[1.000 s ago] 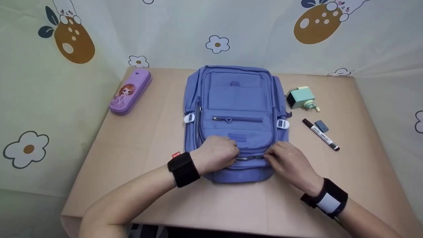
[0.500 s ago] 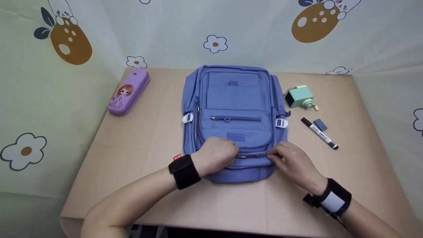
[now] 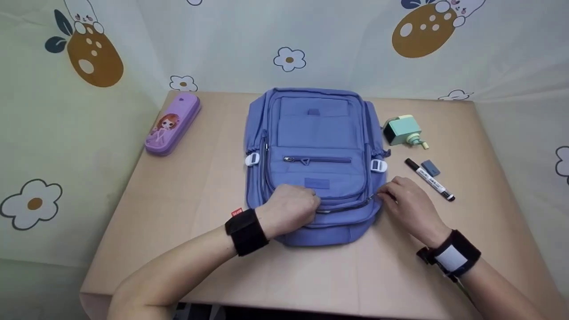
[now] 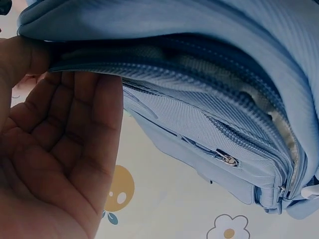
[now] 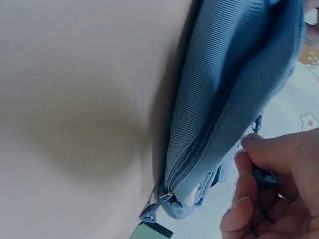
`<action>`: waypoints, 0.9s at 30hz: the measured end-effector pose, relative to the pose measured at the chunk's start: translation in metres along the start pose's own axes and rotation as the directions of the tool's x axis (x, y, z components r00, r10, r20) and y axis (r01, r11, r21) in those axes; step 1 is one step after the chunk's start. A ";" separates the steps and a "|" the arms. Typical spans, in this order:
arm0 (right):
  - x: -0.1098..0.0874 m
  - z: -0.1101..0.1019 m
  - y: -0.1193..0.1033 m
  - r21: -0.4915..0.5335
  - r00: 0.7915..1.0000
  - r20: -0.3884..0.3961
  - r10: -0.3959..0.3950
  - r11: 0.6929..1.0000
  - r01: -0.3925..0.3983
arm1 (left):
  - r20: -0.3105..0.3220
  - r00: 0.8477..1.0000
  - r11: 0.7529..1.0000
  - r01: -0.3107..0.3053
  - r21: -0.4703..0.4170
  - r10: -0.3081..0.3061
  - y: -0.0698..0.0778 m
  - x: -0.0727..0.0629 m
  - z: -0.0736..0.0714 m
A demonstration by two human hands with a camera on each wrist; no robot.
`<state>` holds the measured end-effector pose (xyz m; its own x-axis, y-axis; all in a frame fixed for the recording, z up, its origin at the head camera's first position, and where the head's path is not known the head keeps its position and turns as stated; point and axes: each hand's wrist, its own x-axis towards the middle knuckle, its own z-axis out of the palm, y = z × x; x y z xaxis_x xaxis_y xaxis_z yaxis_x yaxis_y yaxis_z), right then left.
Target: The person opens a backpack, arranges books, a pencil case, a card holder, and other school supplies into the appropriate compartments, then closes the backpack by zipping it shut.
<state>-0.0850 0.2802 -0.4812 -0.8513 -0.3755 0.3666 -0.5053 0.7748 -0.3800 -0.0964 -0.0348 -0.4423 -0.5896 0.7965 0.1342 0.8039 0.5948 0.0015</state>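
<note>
A blue backpack (image 3: 318, 133) lies on its back on the table, its front pockets facing up. My left hand (image 3: 291, 206) grips the zipped edge near its lower end; in the left wrist view, thumb and fingers (image 4: 107, 104) pinch the fabric beside a gaping zipper (image 4: 224, 89). At the lower right corner, my right hand (image 3: 406, 204) pinches a zipper pull, with the dark blue pull tab (image 5: 264, 177) showing between thumb and fingers in the right wrist view. Another zipper pull (image 5: 148, 213) hangs at the end of a side zipper.
A purple pencil case (image 3: 173, 124) lies at the back left of the table (image 3: 191, 249). Right of the backpack are a mint-green pencil sharpener with a crank (image 3: 404, 130), a marker (image 3: 429, 178) and a small grey-blue eraser (image 3: 430, 168). A patterned curtain (image 3: 231, 40) surrounds the table.
My right hand has moved right and up around the backpack's lower corner, carrying the zipper pull along the track. My left hand has kept its place.
</note>
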 end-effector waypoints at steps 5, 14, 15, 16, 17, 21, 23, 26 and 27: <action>-0.002 0.003 -0.001 -0.007 1.000 0.005 -0.001 1.000 0.001 | 0.018 1.000 1.000 0.009 -0.011 -0.009 0.001 0.001 0.001; -0.007 0.006 -0.004 0.089 1.000 0.008 0.011 0.996 -0.012 | 0.021 1.000 1.000 0.017 -0.020 -0.016 -0.001 0.000 0.002; -0.007 0.007 -0.004 0.090 1.000 -0.002 0.007 0.996 -0.007 | 0.029 0.999 1.000 0.020 -0.022 -0.019 -0.001 0.000 0.001; -0.007 0.007 -0.005 0.087 1.000 -0.011 0.001 0.996 0.000 | 0.040 0.999 0.999 0.024 -0.027 -0.023 0.000 0.000 0.001; -0.006 0.008 -0.005 0.079 1.000 -0.019 -0.004 0.997 0.005 | 0.051 0.998 0.999 0.029 -0.034 -0.028 0.000 0.000 0.000; -0.005 0.008 -0.006 0.039 0.999 -0.046 -0.015 0.999 0.017 | 0.079 0.996 0.997 0.046 -0.065 -0.041 0.003 0.004 -0.004; -0.005 0.008 -0.006 0.023 0.998 -0.052 -0.019 1.000 0.020 | 0.079 0.996 0.997 0.041 -0.068 -0.036 0.007 0.009 -0.006; -0.004 0.007 -0.006 0.009 0.998 -0.061 -0.026 1.000 0.026 | 0.081 0.997 0.999 0.023 -0.043 -0.019 0.014 0.020 -0.008; -0.004 0.007 -0.006 0.005 0.998 -0.064 -0.026 1.000 0.026 | 0.082 0.997 0.999 0.015 -0.030 -0.012 0.017 0.025 -0.008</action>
<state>-0.0793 0.2734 -0.4863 -0.8272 -0.3623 0.4295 -0.5282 0.7622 -0.3743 -0.0968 -0.0061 -0.4313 -0.6040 0.7953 0.0525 0.7970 0.6031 0.0335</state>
